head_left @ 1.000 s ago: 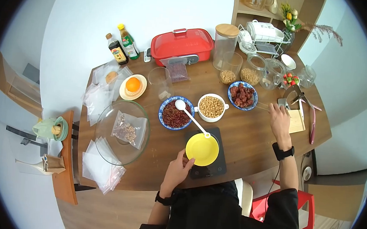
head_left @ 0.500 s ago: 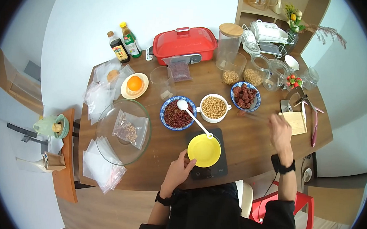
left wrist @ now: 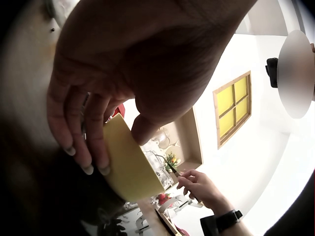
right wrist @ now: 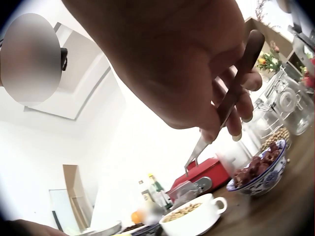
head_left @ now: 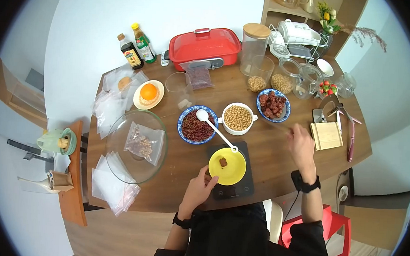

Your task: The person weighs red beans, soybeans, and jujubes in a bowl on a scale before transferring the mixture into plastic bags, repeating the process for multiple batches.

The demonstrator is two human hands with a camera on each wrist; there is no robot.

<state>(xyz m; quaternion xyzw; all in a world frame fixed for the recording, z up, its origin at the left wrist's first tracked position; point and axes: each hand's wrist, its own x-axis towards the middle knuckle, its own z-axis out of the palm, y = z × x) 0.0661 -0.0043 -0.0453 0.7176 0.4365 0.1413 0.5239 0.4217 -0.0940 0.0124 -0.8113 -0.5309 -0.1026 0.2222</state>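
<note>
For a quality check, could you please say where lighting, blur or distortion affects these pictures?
Right wrist view: the right hand is dark against a washed-out background, the slim metal tweezers readable; head view: fisheye distortion bows the brown wooden table, corners black, the tweezers blur into a streak; left wrist view: the left hand is shadowed, darkness swallows detail below the round yellow bowl.

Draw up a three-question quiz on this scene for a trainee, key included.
1. True or false: the left hand holds the yellow bowl at its edge.

2. Multiple choice: what lies inside that bowl?
A) an orange
B) a brown chunk
C) a strawberry

3. Count: in the head view, how many bottles stand to the left of the red lidded cooker?

Key: 1. True. 2. B. 3. Two.
</note>
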